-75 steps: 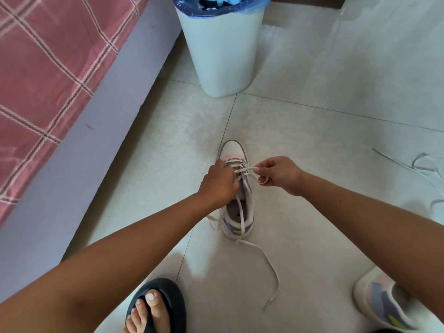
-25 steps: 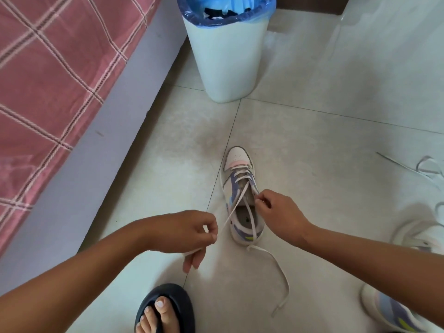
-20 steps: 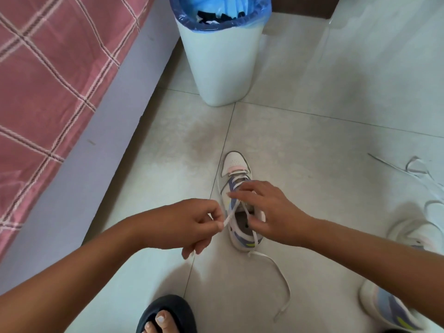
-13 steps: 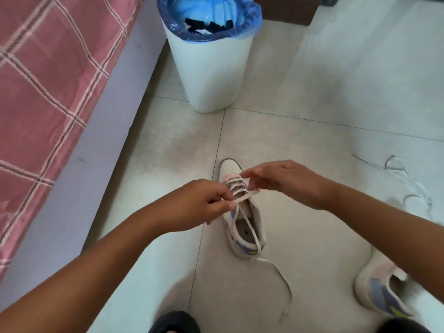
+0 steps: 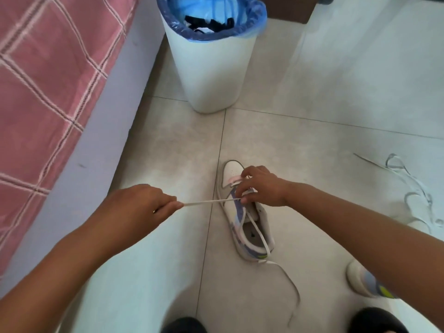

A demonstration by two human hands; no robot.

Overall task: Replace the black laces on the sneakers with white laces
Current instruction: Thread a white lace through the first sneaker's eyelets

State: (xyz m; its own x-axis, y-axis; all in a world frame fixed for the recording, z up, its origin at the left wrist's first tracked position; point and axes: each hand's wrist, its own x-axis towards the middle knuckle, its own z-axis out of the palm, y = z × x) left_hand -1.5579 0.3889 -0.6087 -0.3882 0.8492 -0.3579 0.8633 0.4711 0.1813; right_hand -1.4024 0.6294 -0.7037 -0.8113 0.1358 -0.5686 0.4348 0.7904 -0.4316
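While a white plastic wastebasket (image 5: 209, 68) lined with a blue bag (image 5: 252, 18) stood at the top of the view with dark, strap-like items (image 5: 209, 21) lying inside it, a person worked on a white low-top sneaker with lilac and yellow panels (image 5: 245, 212) on the pale tiled floor (image 5: 312, 116). The sneaker lay just below the wastebasket, toe toward it, its opening facing up. A bed with a pink checked cover (image 5: 48, 92) and a grey side panel bounded the floor on the left; bare tile stretched to the right, where a loose white lace (image 5: 408, 188) lay in coils near the frame edge. A second matching sneaker (image 5: 365, 282) sat at lower right, partly hidden by the forearm. The left hand (image 5: 141, 205), fingers curled, pinched a flat white lace (image 5: 209, 201) and held it taut, stretched sideways from the eyelets. The right hand (image 5: 259, 186) rested over the sneaker's front, fingers bent onto the lacing, thumb and fingertip pinching the lace where it met the eyelet. The lace's other end trailed out past the heel across the tile.
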